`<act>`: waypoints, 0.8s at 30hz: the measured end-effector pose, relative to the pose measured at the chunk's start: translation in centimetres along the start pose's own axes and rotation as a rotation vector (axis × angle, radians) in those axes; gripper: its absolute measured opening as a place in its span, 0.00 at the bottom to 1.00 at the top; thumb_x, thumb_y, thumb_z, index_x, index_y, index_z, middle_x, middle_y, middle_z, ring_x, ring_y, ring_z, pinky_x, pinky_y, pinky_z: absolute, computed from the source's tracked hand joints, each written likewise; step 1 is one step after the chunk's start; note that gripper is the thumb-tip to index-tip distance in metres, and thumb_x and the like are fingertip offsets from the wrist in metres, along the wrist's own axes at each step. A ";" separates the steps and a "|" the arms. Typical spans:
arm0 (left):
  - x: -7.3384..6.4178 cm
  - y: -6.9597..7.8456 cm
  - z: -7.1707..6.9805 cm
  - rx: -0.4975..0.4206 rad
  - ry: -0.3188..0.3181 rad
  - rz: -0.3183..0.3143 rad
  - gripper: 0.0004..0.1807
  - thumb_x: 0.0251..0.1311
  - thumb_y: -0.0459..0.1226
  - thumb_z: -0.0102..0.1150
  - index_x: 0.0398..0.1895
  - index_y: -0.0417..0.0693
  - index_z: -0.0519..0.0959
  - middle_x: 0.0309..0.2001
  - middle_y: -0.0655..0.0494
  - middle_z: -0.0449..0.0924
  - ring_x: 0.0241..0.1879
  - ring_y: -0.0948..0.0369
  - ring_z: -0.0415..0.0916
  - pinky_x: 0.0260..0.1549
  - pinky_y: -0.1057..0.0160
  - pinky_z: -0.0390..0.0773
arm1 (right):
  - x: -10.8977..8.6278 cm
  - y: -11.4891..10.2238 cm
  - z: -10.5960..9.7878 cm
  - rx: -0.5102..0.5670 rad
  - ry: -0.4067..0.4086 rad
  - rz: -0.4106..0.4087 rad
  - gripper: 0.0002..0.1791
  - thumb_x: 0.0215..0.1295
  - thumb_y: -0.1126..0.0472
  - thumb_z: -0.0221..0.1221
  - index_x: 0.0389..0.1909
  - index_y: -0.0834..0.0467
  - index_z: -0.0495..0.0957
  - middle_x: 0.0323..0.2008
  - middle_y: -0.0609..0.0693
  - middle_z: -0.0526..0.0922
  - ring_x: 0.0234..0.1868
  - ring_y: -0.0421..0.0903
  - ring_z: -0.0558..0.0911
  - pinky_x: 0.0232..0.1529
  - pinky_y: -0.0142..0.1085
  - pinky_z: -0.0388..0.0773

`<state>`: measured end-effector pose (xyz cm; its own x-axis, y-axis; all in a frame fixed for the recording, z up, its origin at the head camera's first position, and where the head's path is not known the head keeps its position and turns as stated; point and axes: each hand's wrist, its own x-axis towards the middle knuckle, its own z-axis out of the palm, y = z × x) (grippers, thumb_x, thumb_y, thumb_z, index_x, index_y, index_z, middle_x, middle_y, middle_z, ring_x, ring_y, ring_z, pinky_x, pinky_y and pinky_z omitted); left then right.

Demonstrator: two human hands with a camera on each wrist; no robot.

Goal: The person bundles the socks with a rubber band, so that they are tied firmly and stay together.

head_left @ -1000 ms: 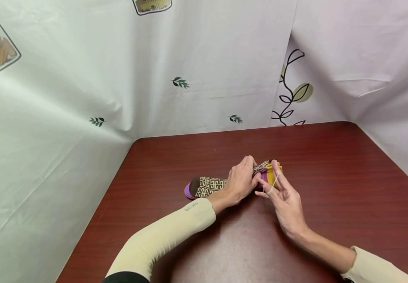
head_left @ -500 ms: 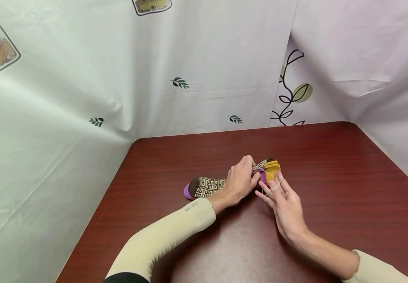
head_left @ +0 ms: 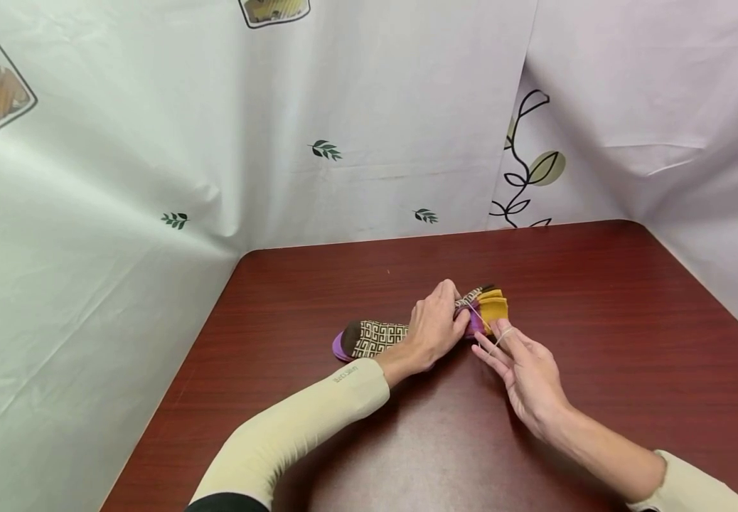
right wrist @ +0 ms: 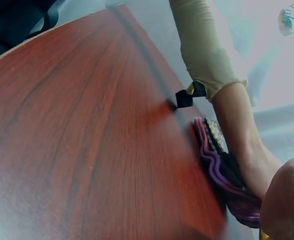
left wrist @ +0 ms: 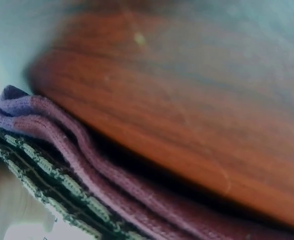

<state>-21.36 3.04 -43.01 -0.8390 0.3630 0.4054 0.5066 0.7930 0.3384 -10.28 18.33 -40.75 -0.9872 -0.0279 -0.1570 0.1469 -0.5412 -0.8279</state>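
A stack of socks (head_left: 378,339), with a brown-and-cream maze pattern, purple undersides and mustard cuffs (head_left: 493,307), lies across the table. My left hand (head_left: 434,323) grips it near the cuff end, bunching the fabric. Thin and pale, a rubber band (head_left: 505,333) loops over the fingers of my right hand (head_left: 531,373) and stretches to the bunched part by my left thumb. In the left wrist view, layered folds of the socks (left wrist: 82,160) run along the lower left. The right wrist view has the socks (right wrist: 219,170) beneath my left hand (right wrist: 256,165).
The reddish-brown wooden table (head_left: 599,299) carries the socks. White printed sheeting (head_left: 369,128) hangs along its back and both sides. A dark object (right wrist: 24,20) is beyond the table edge in the right wrist view.
My right hand has drawn back from the cuffs, down and to the right, with the rubber band still over its fingers. More of the mustard cuffs shows. My left hand stays nearly still.
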 end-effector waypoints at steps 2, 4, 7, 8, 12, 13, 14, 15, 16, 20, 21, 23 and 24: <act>0.0 0.0 0.0 -0.006 0.009 -0.001 0.12 0.69 0.40 0.64 0.46 0.51 0.71 0.39 0.62 0.80 0.30 0.55 0.82 0.31 0.57 0.81 | 0.0 0.0 -0.1 0.001 -0.007 0.022 0.43 0.86 0.51 0.48 0.84 0.66 0.35 0.84 0.62 0.47 0.69 0.43 0.78 0.66 0.37 0.75; 0.0 0.0 0.0 -0.006 0.015 0.001 0.12 0.69 0.40 0.64 0.46 0.51 0.70 0.37 0.61 0.82 0.29 0.54 0.83 0.30 0.56 0.81 | -0.1 0.0 -0.2 0.001 -0.017 0.037 0.44 0.86 0.50 0.48 0.84 0.66 0.34 0.83 0.62 0.48 0.70 0.43 0.77 0.67 0.37 0.75; 0.0 0.1 0.0 -0.001 0.021 0.007 0.13 0.69 0.39 0.63 0.46 0.50 0.68 0.33 0.59 0.84 0.28 0.53 0.84 0.28 0.55 0.81 | -0.2 0.1 -0.4 -0.005 -0.042 0.056 0.43 0.87 0.50 0.47 0.84 0.66 0.34 0.83 0.63 0.48 0.70 0.44 0.77 0.67 0.37 0.74; 0.0 0.1 0.0 0.003 0.023 0.009 0.13 0.69 0.39 0.63 0.46 0.49 0.68 0.31 0.58 0.83 0.27 0.53 0.84 0.27 0.55 0.81 | -0.2 0.1 -0.4 -0.006 -0.053 0.062 0.43 0.87 0.49 0.47 0.84 0.66 0.34 0.83 0.63 0.47 0.70 0.45 0.76 0.68 0.38 0.73; 0.0 0.1 0.0 0.011 0.034 0.009 0.14 0.70 0.39 0.62 0.46 0.49 0.66 0.29 0.57 0.82 0.25 0.52 0.83 0.24 0.56 0.79 | 0.2 0.2 -0.6 -0.013 -0.097 0.097 0.44 0.87 0.48 0.45 0.84 0.66 0.33 0.84 0.63 0.45 0.75 0.49 0.70 0.69 0.38 0.72; 0.0 0.1 0.0 0.010 0.035 0.009 0.14 0.70 0.39 0.62 0.47 0.49 0.66 0.28 0.56 0.82 0.25 0.53 0.83 0.24 0.56 0.79 | 0.3 0.3 -0.7 -0.017 -0.101 0.105 0.44 0.87 0.48 0.45 0.84 0.66 0.33 0.84 0.63 0.45 0.76 0.51 0.68 0.69 0.38 0.72; -0.1 0.1 0.0 0.009 0.037 0.009 0.14 0.70 0.38 0.62 0.47 0.48 0.66 0.28 0.56 0.82 0.25 0.53 0.83 0.24 0.56 0.79 | 0.5 0.3 -0.8 -0.016 -0.104 0.115 0.44 0.87 0.47 0.46 0.84 0.67 0.34 0.84 0.63 0.45 0.76 0.51 0.69 0.69 0.39 0.72; -0.1 0.1 0.0 0.008 0.039 0.010 0.14 0.70 0.38 0.61 0.47 0.48 0.66 0.28 0.56 0.82 0.24 0.53 0.83 0.24 0.56 0.79 | 0.7 0.3 -0.9 -0.019 -0.108 0.128 0.44 0.87 0.47 0.45 0.84 0.67 0.34 0.83 0.64 0.46 0.75 0.51 0.70 0.68 0.39 0.73; -0.1 0.2 0.0 0.006 0.041 0.012 0.14 0.70 0.38 0.61 0.48 0.48 0.66 0.28 0.56 0.82 0.24 0.53 0.83 0.23 0.57 0.79 | 0.8 0.4 -1.0 -0.021 -0.113 0.140 0.44 0.87 0.47 0.45 0.84 0.67 0.35 0.83 0.64 0.47 0.74 0.51 0.72 0.68 0.39 0.73; -0.2 0.1 0.1 -0.004 0.053 0.035 0.14 0.70 0.37 0.61 0.49 0.47 0.65 0.26 0.56 0.81 0.23 0.54 0.81 0.23 0.57 0.78 | 1.6 0.3 -1.3 -0.012 -0.129 0.162 0.43 0.87 0.45 0.44 0.83 0.70 0.38 0.82 0.67 0.51 0.64 0.47 0.81 0.66 0.42 0.76; -0.2 0.1 0.1 -0.007 0.059 0.041 0.14 0.70 0.37 0.61 0.49 0.47 0.65 0.26 0.56 0.81 0.23 0.54 0.81 0.23 0.57 0.78 | 1.8 0.3 -1.4 -0.009 -0.134 0.162 0.44 0.87 0.45 0.45 0.82 0.71 0.38 0.82 0.67 0.51 0.63 0.46 0.83 0.65 0.43 0.77; -0.2 0.0 0.1 -0.010 0.069 0.051 0.14 0.69 0.36 0.61 0.49 0.47 0.65 0.26 0.57 0.80 0.23 0.55 0.81 0.22 0.57 0.78 | 2.1 0.2 -1.5 -0.003 -0.140 0.156 0.45 0.86 0.44 0.45 0.82 0.71 0.39 0.81 0.68 0.51 0.60 0.46 0.84 0.64 0.44 0.78; -0.2 0.0 0.1 -0.012 0.073 0.054 0.14 0.69 0.36 0.61 0.49 0.47 0.65 0.26 0.57 0.80 0.23 0.55 0.80 0.23 0.57 0.78 | 2.2 0.1 -1.5 -0.003 -0.142 0.155 0.45 0.86 0.44 0.46 0.82 0.71 0.39 0.81 0.68 0.51 0.60 0.47 0.85 0.64 0.44 0.78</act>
<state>-21.19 2.98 -43.17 -0.7940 0.3682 0.4837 0.5534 0.7672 0.3243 -12.36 19.43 -42.00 -0.9517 -0.2284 -0.2053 0.2974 -0.5186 -0.8016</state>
